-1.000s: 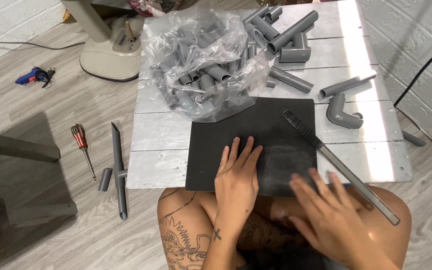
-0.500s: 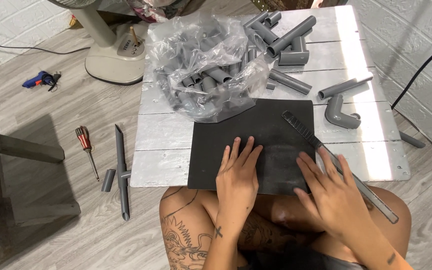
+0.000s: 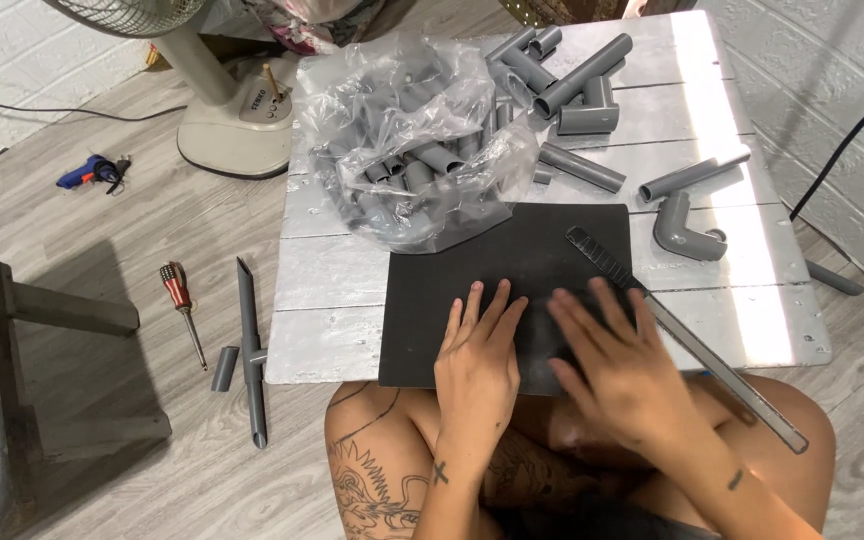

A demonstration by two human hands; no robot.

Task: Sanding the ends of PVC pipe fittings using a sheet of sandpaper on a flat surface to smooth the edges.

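Note:
A black rectangular mat [image 3: 472, 265] lies on the near part of a small white wooden table [image 3: 332, 290]. My left hand [image 3: 477, 365] rests flat on the mat's near edge with fingers spread. My right hand [image 3: 617, 365] lies flat beside it on the mat, fingers apart, close to a long metal ruler [image 3: 692, 345] that runs diagonally off the table's near right corner. Neither hand holds anything.
A clear plastic bag [image 3: 412, 140] full of grey pipe pieces sits behind the mat. Loose grey pipes [image 3: 582, 165] and an elbow fitting [image 3: 682, 230] lie at the right. On the floor: a screwdriver [image 3: 182, 305], a pipe [image 3: 249, 350], a blue glue gun [image 3: 87, 172], a fan base [image 3: 237, 125].
My right hand has slid left and forward over the mat, from the near right corner toward my left hand. My left hand has stayed put.

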